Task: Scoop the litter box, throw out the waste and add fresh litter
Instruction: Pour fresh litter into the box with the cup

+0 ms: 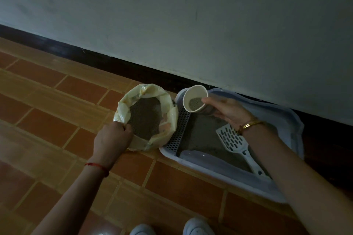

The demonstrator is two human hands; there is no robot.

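A pale yellow litter bag (168, 116) stands open on the floor with grey litter (145, 118) inside. My left hand (112, 139) grips its rolled near rim. My right hand (227, 109) holds a white paper cup (194, 98) tilted on its side, with some grey litter in it, above the left end of the litter box (294, 126). The box is light blue-white with a perforated grey step along its left side. A white slotted scoop (234, 142) lies inside it on a thin layer of litter, handle toward me.
The box sits against a dark baseboard under a pale wall (191, 25). Orange-brown floor tiles (47, 129) stretch to the left and in front. The toes of my white shoes (196, 227) show at the bottom edge.
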